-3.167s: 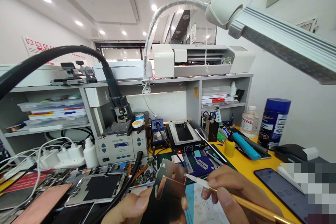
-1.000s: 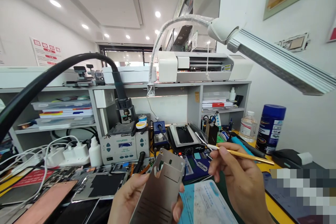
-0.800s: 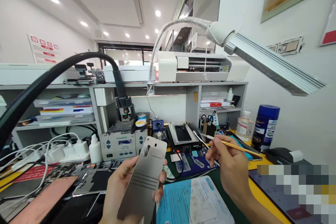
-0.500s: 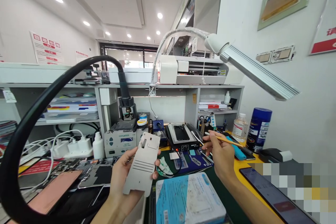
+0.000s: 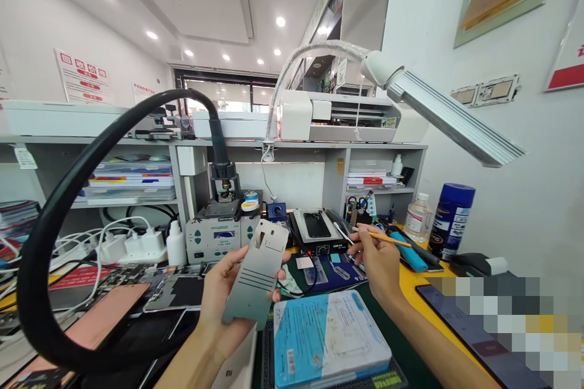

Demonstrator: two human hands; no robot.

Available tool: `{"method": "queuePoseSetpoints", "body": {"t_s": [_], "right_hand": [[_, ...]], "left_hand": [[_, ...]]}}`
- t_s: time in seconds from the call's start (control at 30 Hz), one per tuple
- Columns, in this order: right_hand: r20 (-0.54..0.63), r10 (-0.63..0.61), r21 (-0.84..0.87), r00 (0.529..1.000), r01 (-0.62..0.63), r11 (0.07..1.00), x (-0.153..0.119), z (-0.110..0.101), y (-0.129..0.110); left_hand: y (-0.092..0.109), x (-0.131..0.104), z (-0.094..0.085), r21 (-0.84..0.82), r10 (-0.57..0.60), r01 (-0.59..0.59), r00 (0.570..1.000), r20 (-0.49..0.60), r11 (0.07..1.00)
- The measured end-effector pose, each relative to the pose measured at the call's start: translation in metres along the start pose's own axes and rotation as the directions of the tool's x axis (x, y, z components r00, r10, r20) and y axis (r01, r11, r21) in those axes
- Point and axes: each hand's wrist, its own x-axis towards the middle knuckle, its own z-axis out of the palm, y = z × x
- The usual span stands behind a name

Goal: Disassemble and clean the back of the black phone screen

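My left hand [image 5: 219, 298] grips a thin grey metal plate [image 5: 258, 273] with slots and a notched lower edge, fingers on its right side. In my right hand [image 5: 378, 261] is a slim yellow-orange stick [image 5: 387, 239], pinched near its pale tip and pointing left. A blue and white box [image 5: 331, 334] lies below and between the hands. Just beyond my right hand sits a small black heating device with a phone-shaped part [image 5: 316, 225] on top.
A black hose [image 5: 41, 231] loops across the left side, above phone parts. Behind stands a grey station [image 5: 214, 237]. At right are a clear bottle [image 5: 418, 217], a blue can [image 5: 451, 222], a turquoise tool [image 5: 410, 252] and a dark phone [image 5: 474, 334]. A lamp [image 5: 456, 115] hangs overhead.
The view has shifted slightly. The plate is tilted differently and looks darker, still in my left hand. My right hand still holds the stick, which lies at a slightly flatter angle.
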Motion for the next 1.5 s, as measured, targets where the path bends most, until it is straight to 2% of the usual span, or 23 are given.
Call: {"method": "queuePoseSetpoints", "body": {"t_s": [0.17, 0.43, 0.53, 0.7, 0.93, 1.17, 1.23, 1.3, 1.4, 1.5], "right_hand": [[0.025, -0.001, -0.033, 1.000, 0.002, 0.999, -0.001, 0.001, 0.002], [0.070, 0.000, -0.084, 0.998, 0.006, 0.996, -0.006, 0.003, 0.005], [0.098, -0.001, -0.114, 0.995, 0.012, 0.993, -0.010, 0.004, 0.005], [0.131, -0.005, -0.159, 0.991, 0.026, 0.987, -0.015, 0.006, 0.000], [0.173, -0.030, -0.202, 0.984, 0.065, 0.977, -0.024, 0.006, -0.012], [0.208, -0.087, -0.235, 0.974, 0.136, 0.963, -0.041, 0.008, -0.021], [0.263, -0.072, -0.214, 0.962, 0.131, 0.968, -0.048, 0.009, -0.026], [0.352, 0.001, -0.166, 0.936, 0.062, 0.984, -0.055, 0.011, -0.031], [0.498, 0.097, -0.130, 0.862, -0.036, 0.991, -0.062, 0.014, -0.039], [0.598, 0.120, -0.130, 0.793, -0.052, 0.990, -0.064, 0.015, -0.044]], "left_hand": [[0.000, 0.001, -0.003, -0.002, -0.007, 0.007, 1.000, 0.029, 1.000], [0.002, 0.001, -0.004, 0.018, 0.040, -0.039, 0.999, -0.033, 0.999], [0.000, -0.001, -0.002, -0.003, 0.000, -0.001, 0.998, -0.059, 1.000], [-0.002, 0.002, -0.004, -0.087, -0.034, 0.035, 0.999, 0.011, 0.996], [-0.002, 0.004, -0.009, -0.114, -0.039, 0.048, 0.996, 0.083, 0.992], [-0.008, 0.000, -0.001, -0.088, -0.064, 0.075, 0.990, 0.130, 0.993], [-0.010, -0.001, 0.001, -0.064, -0.074, 0.084, 0.986, 0.152, 0.994], [-0.014, 0.000, 0.000, -0.056, -0.098, 0.109, 0.981, 0.167, 0.993], [-0.023, 0.001, -0.001, -0.071, -0.159, 0.171, 0.977, 0.142, 0.983], [-0.034, 0.002, 0.001, -0.068, -0.198, 0.205, 0.975, 0.105, 0.976]]}}
